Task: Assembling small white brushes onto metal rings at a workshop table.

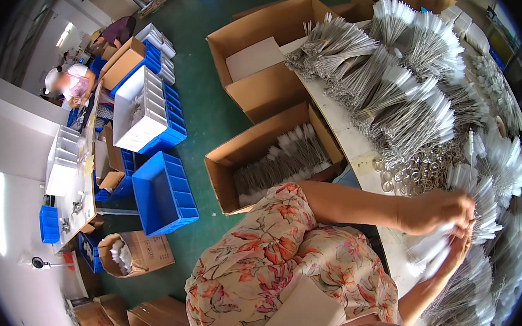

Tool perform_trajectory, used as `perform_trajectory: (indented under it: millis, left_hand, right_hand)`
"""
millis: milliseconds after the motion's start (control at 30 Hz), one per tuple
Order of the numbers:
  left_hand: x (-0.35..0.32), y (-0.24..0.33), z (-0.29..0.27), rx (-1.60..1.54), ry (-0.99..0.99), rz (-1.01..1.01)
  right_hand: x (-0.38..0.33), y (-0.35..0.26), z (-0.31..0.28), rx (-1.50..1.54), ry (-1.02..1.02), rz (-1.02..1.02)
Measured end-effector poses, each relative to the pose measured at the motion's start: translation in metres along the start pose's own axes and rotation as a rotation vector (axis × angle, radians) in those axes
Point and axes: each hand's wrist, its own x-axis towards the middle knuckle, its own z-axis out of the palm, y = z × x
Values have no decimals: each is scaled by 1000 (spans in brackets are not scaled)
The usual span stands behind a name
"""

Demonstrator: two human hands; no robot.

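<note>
Near table edge [358, 149], left hand [439, 210], right hand [461, 248] pinching brush bundle [430, 251], piles crowding.

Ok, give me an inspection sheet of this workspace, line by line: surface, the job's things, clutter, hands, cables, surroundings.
Surface: white table, almost wholly covered, only its near edge bare.
Job's things: bundle of thin wire brushes with white bristle tips held between both hands; heaps of like brushes over the table.
Clutter: loose metal rings among the brushes.
Hands: left hand on top of the bundle, right hand under it, both closed on it.
Cables: nothing seen.
Surroundings: open cardboard box of brushes on the green floor, an empty box beyond it, blue bins, people at a far bench.
</note>
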Motion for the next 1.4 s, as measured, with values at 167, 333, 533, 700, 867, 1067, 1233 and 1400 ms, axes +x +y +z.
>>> perform_trajectory:
  millis: [167, 333, 533, 700, 867, 1067, 1233, 1400]
  left_hand:
    - [-7, -9, -10, 508, -83, 156]
    - [27, 41, -29, 738, -134, 449]
    - [12, 8, 0, 299, -444, -15]
    - [-7, 16, -16, 579, -315, 424]
    - [-19, -5, -5, 544, -359, 475]
    - [-45, -16, -38, 635, -149, -152]
    - [-76, -24, -64, 1214, -75, -408]
    - [-96, -33, -58, 1249, -126, -466]
  right_hand:
    - [5, -8, 11, 574, 4, -8]
    - [-23, -33, 14, -36, -50, 1]
    - [-43, -18, 36, -445, -111, -261]
    - [-66, -35, 36, -395, -263, -26]
    - [-79, -34, 12, -14, -404, 457]
    - [-123, -31, -41, -700, -79, 261]
    - [-170, 5, -93, -1777, 137, 253]
    - [-137, 22, -45, -941, 156, 11]
